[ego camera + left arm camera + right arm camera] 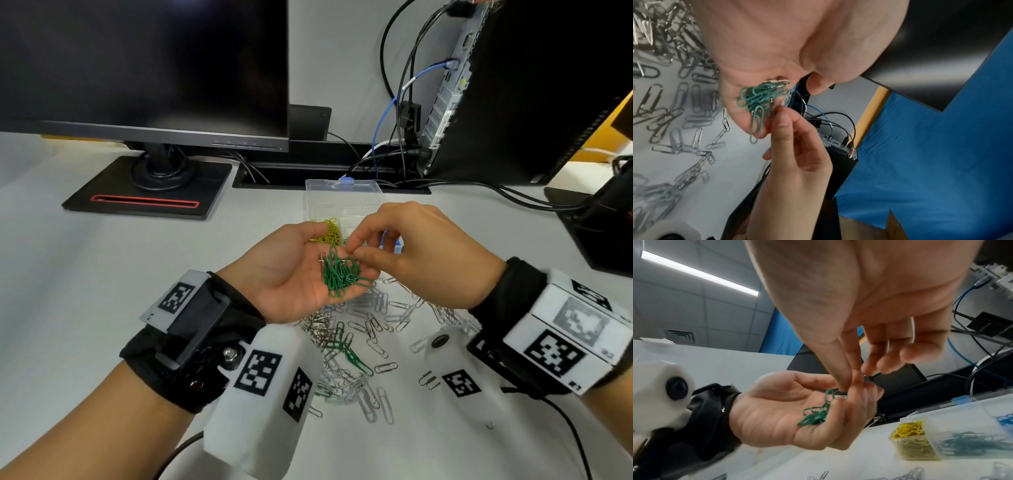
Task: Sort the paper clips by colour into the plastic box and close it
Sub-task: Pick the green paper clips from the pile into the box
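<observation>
My left hand [298, 270] lies palm up above the table, with a bunch of green paper clips [339, 277] [760, 97] [818, 413] in its cupped palm. A silver clip is mixed in among them. My right hand [352, 251] reaches over from the right; its thumb and forefinger pinch a green clip at the top of the bunch. Behind the hands stands the clear plastic box [342, 195] [941, 412], lid open. Its compartments hold yellow clips [330, 233] [908, 433], green clips [970, 441] and blue clips [1005, 420].
A loose pile of silver clips [359, 329] with a few green ones [346, 353] covers the white table below my hands. A monitor [144, 68] on a black base [147, 192] stands at the back left. A computer case [513, 85] with cables [394, 137] stands at the back right.
</observation>
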### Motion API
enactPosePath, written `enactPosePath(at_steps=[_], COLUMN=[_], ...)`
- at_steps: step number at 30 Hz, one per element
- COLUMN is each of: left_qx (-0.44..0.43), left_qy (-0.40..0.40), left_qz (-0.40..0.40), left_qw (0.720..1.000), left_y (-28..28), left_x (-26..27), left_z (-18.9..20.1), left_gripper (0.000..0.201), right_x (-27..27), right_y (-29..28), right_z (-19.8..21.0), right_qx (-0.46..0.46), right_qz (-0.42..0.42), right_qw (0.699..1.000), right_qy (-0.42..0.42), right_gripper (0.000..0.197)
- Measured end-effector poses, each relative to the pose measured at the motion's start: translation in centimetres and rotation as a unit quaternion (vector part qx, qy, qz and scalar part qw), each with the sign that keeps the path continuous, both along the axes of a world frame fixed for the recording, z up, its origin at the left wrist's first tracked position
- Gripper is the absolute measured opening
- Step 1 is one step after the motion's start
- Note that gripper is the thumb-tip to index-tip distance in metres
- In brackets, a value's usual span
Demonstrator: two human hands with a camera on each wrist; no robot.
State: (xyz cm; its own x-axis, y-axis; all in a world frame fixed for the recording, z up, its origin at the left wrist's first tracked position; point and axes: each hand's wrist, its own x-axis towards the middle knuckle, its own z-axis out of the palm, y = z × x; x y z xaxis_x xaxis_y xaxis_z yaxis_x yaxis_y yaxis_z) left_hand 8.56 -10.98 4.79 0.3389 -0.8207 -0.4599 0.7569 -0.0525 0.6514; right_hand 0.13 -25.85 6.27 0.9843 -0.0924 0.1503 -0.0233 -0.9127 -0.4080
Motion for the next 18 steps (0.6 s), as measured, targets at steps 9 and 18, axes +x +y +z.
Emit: enactPosePath(at_steps=[9,18], left_qx=[-0.003,0.005], left_qy=[-0.010,-0.001], left_qz=[-0.002,0.009], left_qw=[1.000,1.000], left_y=[0.0,-0.1], left_x=[0.1,-0.1], left_z=[-0.4,-0.6], left_gripper=[0.057,0.052], right_x=[1.1,1.9], right_y=[0.7,1.1], right_z=[-0.5,-1.0], right_qx=[0.003,-0.001], right_qz=[0.010,0.000], right_qw=[1.000,0.998], right_qy=[0.020,0.068], right_gripper=[0.005,0.005])
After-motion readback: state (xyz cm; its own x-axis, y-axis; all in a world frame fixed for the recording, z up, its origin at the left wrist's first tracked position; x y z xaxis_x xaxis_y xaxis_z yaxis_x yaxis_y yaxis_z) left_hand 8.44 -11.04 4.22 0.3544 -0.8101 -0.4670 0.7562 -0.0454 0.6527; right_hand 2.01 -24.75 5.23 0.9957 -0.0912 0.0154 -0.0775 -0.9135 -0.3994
